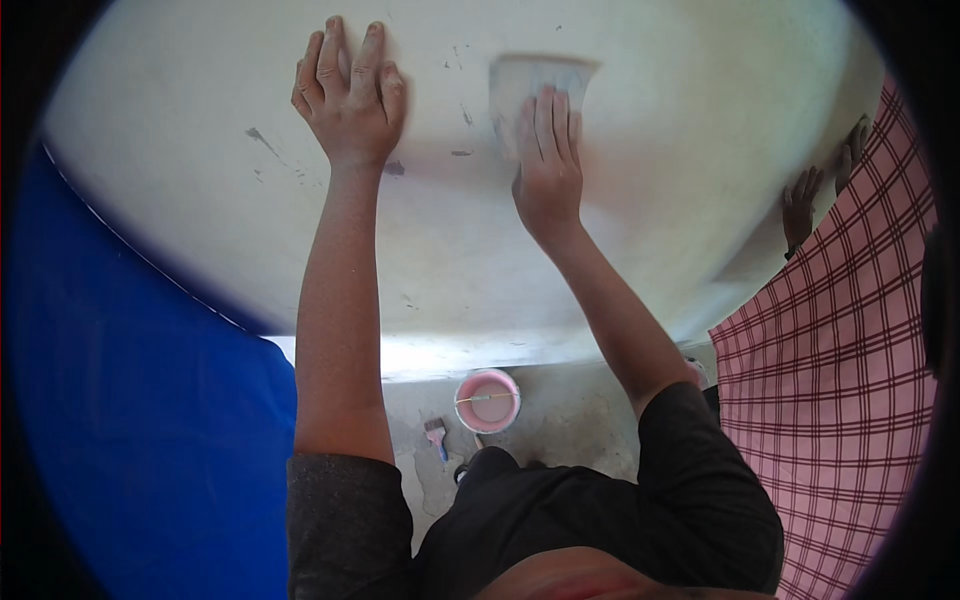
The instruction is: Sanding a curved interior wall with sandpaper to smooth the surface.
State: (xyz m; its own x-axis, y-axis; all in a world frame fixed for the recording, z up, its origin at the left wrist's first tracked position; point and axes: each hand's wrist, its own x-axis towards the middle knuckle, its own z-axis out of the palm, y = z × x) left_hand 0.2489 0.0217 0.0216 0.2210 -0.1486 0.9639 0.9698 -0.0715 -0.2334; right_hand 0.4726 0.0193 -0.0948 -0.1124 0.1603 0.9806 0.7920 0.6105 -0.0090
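Observation:
A large, smooth, pale surface (450, 247) with several dark scuffs fills the view before me. My left hand (349, 97) rests palm down on it at the upper left, fingers spread and holding nothing. Right of it, my right hand (553, 165) presses a thin, pale rectangular sheet (514, 82) flat against the surface, fingers extended and close together over it. The sheet is a little blurred, and its material cannot be told. Under my right palm the contact is hidden.
On the concrete floor (585, 420) stand a pink bucket (487, 401) with a stick across it and, left of it, a lying paintbrush (436, 439). A blue sheet (150, 375) hangs at left. At right, another person's hands (801, 206) touch the surface beside pink checked cloth (825, 360).

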